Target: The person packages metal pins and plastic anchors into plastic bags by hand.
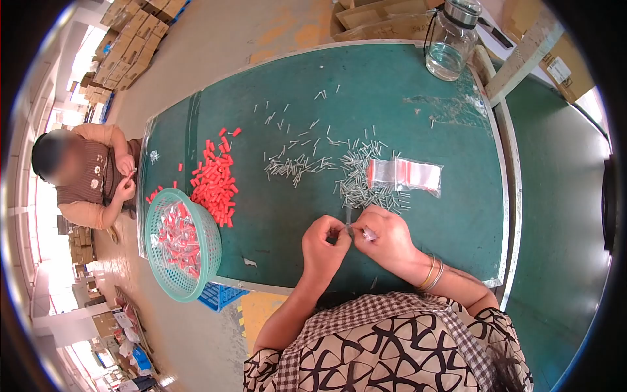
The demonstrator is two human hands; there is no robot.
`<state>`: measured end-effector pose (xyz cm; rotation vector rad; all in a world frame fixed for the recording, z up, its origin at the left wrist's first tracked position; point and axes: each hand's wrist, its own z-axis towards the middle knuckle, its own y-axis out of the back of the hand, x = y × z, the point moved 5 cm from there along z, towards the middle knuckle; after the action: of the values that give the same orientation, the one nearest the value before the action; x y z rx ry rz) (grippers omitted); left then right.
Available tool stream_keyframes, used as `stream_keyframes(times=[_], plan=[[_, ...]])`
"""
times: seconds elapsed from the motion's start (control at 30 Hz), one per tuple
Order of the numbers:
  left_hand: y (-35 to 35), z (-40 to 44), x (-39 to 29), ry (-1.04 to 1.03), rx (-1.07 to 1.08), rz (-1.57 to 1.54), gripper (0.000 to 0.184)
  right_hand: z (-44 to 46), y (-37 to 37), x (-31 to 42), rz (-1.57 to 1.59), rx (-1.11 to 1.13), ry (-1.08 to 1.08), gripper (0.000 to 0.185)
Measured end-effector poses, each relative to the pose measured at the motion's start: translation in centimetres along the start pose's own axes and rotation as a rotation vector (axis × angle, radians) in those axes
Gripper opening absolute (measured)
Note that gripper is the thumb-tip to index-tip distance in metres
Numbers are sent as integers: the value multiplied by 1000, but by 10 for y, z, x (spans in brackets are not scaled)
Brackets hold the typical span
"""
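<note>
My left hand (322,247) and my right hand (389,236) meet at the near side of the green table, their fingertips pinched together. Between them is a small clear plastic bag (349,214), partly hidden by the fingers. A bit of clear plastic also shows in the curl of my right hand. Just beyond my hands lies a heap of small metal screws (356,179), with more scattered farther back. A stack of clear zip bags with red strips (418,175) rests on the right side of the heap.
Red plastic plugs (215,179) are piled left of the screws. A green basket (212,245) holding filled bags stands at the table's left edge. A glass bottle (447,55) stands at the far right corner. Across the left end, a co-worker (95,173) handles small pieces.
</note>
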<state>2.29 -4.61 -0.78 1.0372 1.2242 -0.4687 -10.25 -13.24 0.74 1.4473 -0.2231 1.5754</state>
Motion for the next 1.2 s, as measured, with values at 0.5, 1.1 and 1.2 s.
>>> stream_keyframes(times=[0.5,1.1,1.2], plan=[[-5,-1,6,142,-3,-199,11,-5,-5,7,-235,32,163,23],[-2,-4,3,62,-11,-14,6,-3,-3,5,-129,-32,87,17],[0,0,-9,-118,-65,220,5,-3,-2,6,-177,-18,98,17]])
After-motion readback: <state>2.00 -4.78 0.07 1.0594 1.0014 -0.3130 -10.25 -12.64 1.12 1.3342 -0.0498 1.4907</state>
